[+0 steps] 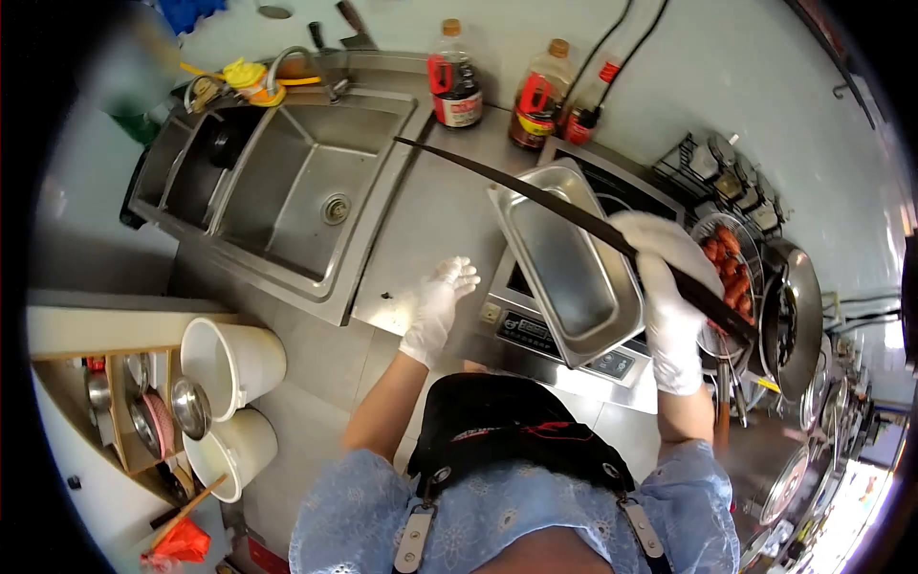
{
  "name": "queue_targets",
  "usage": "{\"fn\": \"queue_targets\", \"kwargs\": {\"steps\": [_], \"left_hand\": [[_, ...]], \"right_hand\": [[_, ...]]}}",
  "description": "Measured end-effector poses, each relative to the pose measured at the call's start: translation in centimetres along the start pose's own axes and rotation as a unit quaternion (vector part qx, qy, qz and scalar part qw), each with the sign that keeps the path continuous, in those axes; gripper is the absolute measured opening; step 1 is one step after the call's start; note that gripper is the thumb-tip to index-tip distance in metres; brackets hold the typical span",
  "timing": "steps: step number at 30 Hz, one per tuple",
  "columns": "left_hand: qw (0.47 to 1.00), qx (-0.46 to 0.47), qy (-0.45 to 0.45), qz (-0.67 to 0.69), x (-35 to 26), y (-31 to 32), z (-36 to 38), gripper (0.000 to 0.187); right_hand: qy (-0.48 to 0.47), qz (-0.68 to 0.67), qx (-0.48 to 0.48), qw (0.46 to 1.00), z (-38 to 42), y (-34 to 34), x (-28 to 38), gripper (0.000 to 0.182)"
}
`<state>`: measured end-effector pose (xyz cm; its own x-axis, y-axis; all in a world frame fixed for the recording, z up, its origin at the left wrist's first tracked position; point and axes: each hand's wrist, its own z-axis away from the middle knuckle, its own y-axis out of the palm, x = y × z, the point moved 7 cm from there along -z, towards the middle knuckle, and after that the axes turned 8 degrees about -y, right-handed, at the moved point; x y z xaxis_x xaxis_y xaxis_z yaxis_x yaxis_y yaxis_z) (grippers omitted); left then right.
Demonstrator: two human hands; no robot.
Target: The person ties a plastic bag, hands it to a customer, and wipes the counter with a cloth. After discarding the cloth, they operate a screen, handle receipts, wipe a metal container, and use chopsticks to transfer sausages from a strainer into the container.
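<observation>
A long, dark, narrow stick-like tool (555, 201), tapering toward its far left end, is gripped in my right hand (667, 320), which wears a white glove. The tool slants across the view above a rectangular steel pan (564, 277). That pan sits tilted over the induction cooker (531, 332), with its inside bare. My left hand (435, 311), also gloved in white, hovers near the front edge of the steel counter (435, 206). Its fingers are stretched out and hold nothing.
Left of the counter is a double sink (320, 172). Sauce bottles (454, 81) stand along the wall. At right, a strainer holds reddish-brown food pieces (729, 268) beside a wok (796, 320). White buckets (234, 364) stand on the floor at left.
</observation>
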<state>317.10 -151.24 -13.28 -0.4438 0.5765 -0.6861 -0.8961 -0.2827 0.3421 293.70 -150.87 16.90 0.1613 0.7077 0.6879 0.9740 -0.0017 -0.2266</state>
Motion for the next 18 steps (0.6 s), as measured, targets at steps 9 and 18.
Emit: {"fn": "queue_targets", "kwargs": {"steps": [9, 18], "left_hand": [[0.996, -0.045, -0.035, 0.075, 3.2, -6.8, 3.7, 0.022], [1.0, -0.013, 0.001, -0.027, 2.4, -5.2, 5.2, 0.018]], "right_hand": [[0.309, -0.323, -0.112, 0.888, -0.9, 23.4, -15.5, 0.027], [0.258, -0.29, -0.204, 0.899, 3.8, 9.6, -7.5, 0.02]]}}
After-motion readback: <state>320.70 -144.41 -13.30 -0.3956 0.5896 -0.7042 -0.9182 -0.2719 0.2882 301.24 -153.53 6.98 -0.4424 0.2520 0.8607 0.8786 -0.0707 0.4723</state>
